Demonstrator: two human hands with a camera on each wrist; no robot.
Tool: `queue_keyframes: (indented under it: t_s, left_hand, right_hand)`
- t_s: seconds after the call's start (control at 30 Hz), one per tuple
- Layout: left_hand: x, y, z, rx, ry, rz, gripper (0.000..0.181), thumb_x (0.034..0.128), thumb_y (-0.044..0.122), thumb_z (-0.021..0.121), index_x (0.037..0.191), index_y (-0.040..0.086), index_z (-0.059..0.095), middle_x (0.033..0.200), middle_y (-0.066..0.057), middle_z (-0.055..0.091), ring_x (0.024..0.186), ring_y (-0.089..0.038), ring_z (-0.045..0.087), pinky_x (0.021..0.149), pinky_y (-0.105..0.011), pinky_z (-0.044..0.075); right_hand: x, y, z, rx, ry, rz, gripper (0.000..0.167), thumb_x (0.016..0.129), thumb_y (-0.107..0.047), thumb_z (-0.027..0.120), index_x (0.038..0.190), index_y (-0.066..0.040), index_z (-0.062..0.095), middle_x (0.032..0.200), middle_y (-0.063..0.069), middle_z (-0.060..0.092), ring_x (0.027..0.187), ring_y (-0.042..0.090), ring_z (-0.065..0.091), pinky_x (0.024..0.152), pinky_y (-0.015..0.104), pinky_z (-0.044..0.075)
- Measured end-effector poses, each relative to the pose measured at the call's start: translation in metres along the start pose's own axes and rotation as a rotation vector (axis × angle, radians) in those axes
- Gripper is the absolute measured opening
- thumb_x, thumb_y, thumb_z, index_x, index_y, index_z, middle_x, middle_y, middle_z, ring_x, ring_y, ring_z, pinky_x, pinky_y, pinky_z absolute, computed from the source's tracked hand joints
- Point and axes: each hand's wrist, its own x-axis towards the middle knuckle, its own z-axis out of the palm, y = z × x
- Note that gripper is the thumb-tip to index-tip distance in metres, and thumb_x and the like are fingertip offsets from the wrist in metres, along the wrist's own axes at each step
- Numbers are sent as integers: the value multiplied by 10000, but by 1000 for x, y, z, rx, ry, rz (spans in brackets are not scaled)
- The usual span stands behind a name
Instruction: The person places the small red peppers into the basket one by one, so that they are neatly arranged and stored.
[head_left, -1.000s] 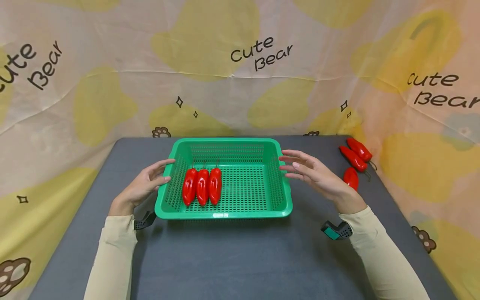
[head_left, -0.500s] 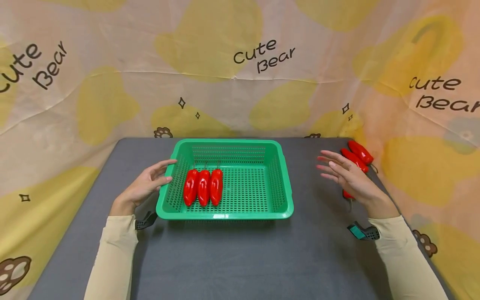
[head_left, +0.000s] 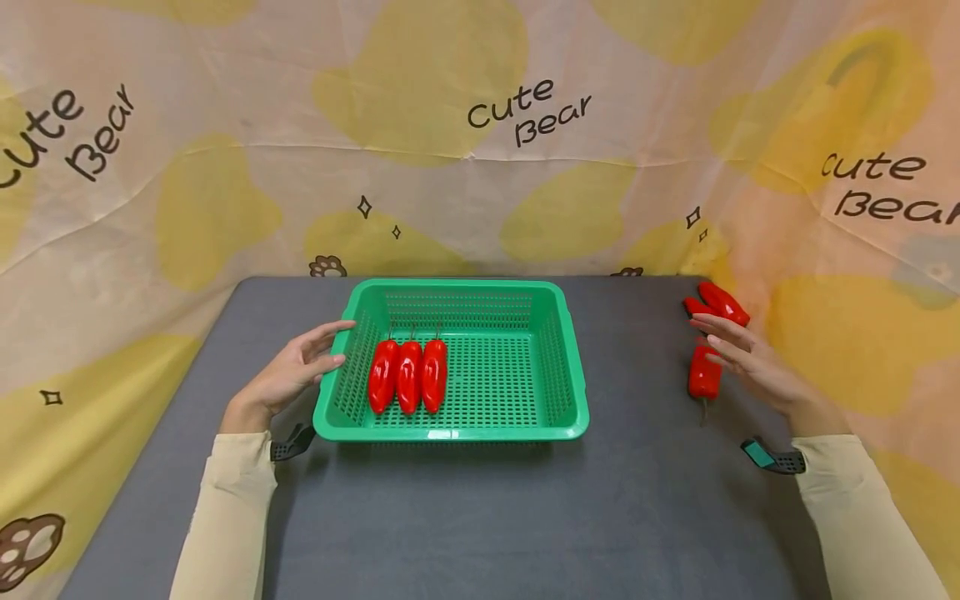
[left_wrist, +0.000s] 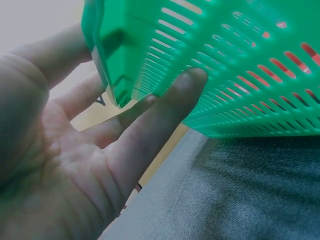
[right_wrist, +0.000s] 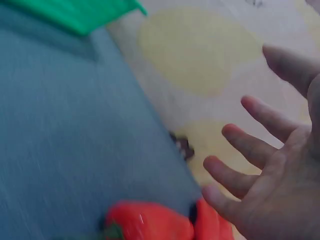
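In the head view, a green basket (head_left: 452, 433) holds three red peppers (head_left: 408, 377) standing side by side in its left half. My left hand (head_left: 277, 375) grips the basket's left rim; the left wrist view shows the thumb at the rim and fingers (left_wrist: 145, 135) against the slatted outer wall. At the right, my right hand (head_left: 772, 375) is spread with nothing in it, just beside a single red pepper (head_left: 705, 373). Its fingertips partly cover one of two other red peppers (head_left: 723, 302) behind. The right wrist view shows red peppers (right_wrist: 150, 222) below the open palm.
The grey table (head_left: 480, 517) runs up to a patterned cloth (head_left: 420, 83) at the back and both sides. The two farther peppers lie near the table's back right corner.
My right hand has moved right, from beside the basket's right rim to the loose peppers. My left hand stays at the left rim, and the basket has hardly shifted.
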Motion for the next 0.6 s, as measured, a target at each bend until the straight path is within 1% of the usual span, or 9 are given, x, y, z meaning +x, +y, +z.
queue_keyframes:
  t_s: [0.07,0.13,0.23,0.3,0.37,0.43,0.5,0.53,0.6]
  left_hand:
    - [-1,0,0,-1,0,4,622,1018,266,606,1579,196,347,1695,-137,168,1490,-421,241,820,-372,443]
    - [-1,-1,0,3,-2,11,620,1020,262,602,1580,194,345,1696,-143,160,1506,-436,218,841,-383,445]
    - [-1,-1,0,1,-5,16,614,1022,256,599,1578,192,347,1695,-144,161,1489,-432,243,817,-363,454]
    - [-1,-1,-1,-2,-6,20,611,1022,253,600,1577,196,350,1692,-144,168,1457,-414,278,778,-341,455]
    - [-1,-1,-1,-4,-5,20,608,1022,258,601,1575,202,353,1689,-140,177,1431,-391,300,750,-325,453]
    - [-1,-2,-1,-5,-3,21,606,1022,261,603,1573,207,357,1685,-141,188,1394,-374,320,724,-318,449]
    - [-1,-2,-1,-4,-3,21,606,1022,264,602,1573,210,357,1681,-141,197,1373,-367,332,722,-312,455]
    - [-1,-3,-1,-2,-3,21,606,1022,268,602,1573,211,356,1682,-143,195,1380,-367,332,731,-309,461]
    - [0,-3,-1,-5,-4,24,603,1022,268,602,1571,213,359,1682,-139,195,1372,-371,333,715,-308,462]
  right_hand:
    - [-4,4,-9,-123,24,57,443,1094,-118,374,1531,-181,418,1435,-234,444,1264,-117,440,953,56,365]
    - [-8,8,-16,-254,46,139,428,1091,-178,417,1517,-193,442,1449,-171,443,1267,-85,401,914,73,367]
    - [-12,12,-26,-392,32,253,452,1074,-256,480,1516,-165,450,1593,57,312,1460,143,234,893,106,376]
    - [-13,15,-30,-434,6,291,470,1063,-266,509,1510,-136,450,1623,197,208,1488,319,123,886,107,396]
    - [-13,18,-33,-456,-23,279,471,1052,-230,533,1499,-100,462,1622,194,212,1479,323,123,886,102,408]
    - [-12,24,-35,-502,-39,219,442,1029,-148,565,1459,-63,508,1577,36,361,1449,132,221,849,104,442]
    - [-13,29,-35,-544,-46,160,417,999,-65,588,1415,-51,560,1457,-140,476,1300,-47,330,783,135,472]
    - [-13,32,-35,-568,-45,132,414,978,-20,597,1391,-44,586,1424,-169,498,1229,-74,378,733,150,478]
    - [-12,37,-34,-609,-48,93,429,936,54,594,1353,-42,621,1466,-67,527,1312,51,413,673,186,466]
